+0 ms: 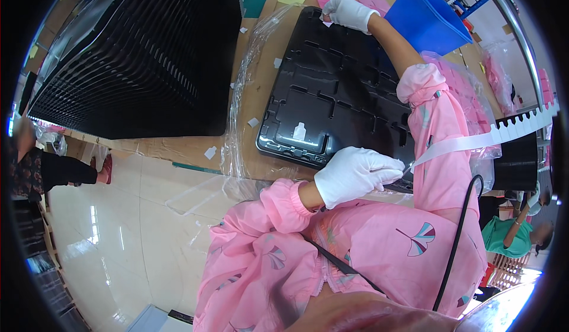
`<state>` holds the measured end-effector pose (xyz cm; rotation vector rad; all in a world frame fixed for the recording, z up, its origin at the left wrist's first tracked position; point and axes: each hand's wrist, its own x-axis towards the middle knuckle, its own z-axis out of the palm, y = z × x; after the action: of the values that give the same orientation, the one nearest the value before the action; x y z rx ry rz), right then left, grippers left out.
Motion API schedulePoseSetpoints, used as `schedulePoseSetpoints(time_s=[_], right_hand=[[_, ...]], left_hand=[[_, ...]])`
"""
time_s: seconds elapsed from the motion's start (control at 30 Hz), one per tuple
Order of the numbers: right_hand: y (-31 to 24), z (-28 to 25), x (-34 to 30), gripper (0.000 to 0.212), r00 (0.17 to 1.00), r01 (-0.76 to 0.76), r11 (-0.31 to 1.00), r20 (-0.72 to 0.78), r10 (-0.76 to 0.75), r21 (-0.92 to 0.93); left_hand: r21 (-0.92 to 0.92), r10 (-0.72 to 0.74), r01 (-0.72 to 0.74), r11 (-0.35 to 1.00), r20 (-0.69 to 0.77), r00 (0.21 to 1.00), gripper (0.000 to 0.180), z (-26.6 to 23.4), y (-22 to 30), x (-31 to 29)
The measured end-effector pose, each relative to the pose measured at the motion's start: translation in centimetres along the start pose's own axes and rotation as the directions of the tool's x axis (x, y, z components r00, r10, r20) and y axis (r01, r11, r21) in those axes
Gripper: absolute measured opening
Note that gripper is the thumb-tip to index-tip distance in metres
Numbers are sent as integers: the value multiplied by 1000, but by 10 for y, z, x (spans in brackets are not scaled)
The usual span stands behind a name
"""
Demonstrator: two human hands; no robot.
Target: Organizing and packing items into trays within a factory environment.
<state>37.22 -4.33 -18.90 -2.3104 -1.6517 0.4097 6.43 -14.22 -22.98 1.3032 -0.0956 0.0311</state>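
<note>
So the black panel [332, 89] is lying flat on the desk [252, 159], right in front of the person in pink, and everything else kinda crowds around it. Left hand [358, 177] is over the panel's near edge, white glove, fingers bunched together and pointing right along that edge. The tip of a white toothed strip [462, 145] ends right by those fingers, but honestly can't tell if the grip is closed on it. Right hand [351, 14] reaches way across to the panel's far left corner, fingers curled, with a small white tab [327, 23] at the fingertips. Pinched or just pressed down? Can't tell from here either.

Room-wise: left of the panel there's a narrow lane of brown surface with a few white scraps [253, 122] on it, then crumpled clear film [237, 113] running alongside, then a big stack of black panels [154, 53] walling off that side. Past the panel's far right part sits a blue bin [424, 21], pretty near the right forearm. Pink plastic [459, 89] fills the panel's right side, so it's tight there. Near side is snug too, the pink jacket [367, 231] comes up close to that edge.
</note>
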Motion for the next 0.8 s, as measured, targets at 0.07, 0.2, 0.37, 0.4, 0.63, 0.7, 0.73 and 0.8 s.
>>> schedulePoseSetpoints(time_s=[0.07, 0.2, 0.37, 0.4, 0.63, 0.7, 0.73, 0.8], right_hand=[[4, 2, 8, 17, 999, -1, 1000, 39, 1, -7], [7, 8, 18, 16, 998, 53, 996, 37, -51, -72], [8, 9, 24, 13, 992, 113, 989, 65, -108, -97], [3, 8, 22, 13, 990, 125, 986, 79, -117, -106], [4, 14, 12, 30, 994, 47, 965, -86, -71, -259], [11, 20, 9, 47, 972, -69, 952, -234, -3, -298], [12, 22, 8, 53, 973, -116, 948, -228, 47, -298], [17, 24, 4, 64, 966, -215, 931, -208, 157, -295]], left_hand=[[-10, 36, -36, 999, 12, 999, 22, -1, -4, 1], [61, 53, -55, 997, 37, 998, 21, -2, 0, 0], [132, 83, -89, 987, 49, 995, 19, -1, -1, 1], [151, 83, -90, 984, 54, 995, 19, -2, 1, 1], [212, 151, -160, 964, 57, 987, 20, -5, 3, 1], [210, 153, -160, 965, 50, 987, 20, -4, 2, 1], [193, 138, -143, 971, 44, 990, 20, -3, -1, 2], [103, 37, -42, 994, 43, 998, 20, 0, 5, 0]])
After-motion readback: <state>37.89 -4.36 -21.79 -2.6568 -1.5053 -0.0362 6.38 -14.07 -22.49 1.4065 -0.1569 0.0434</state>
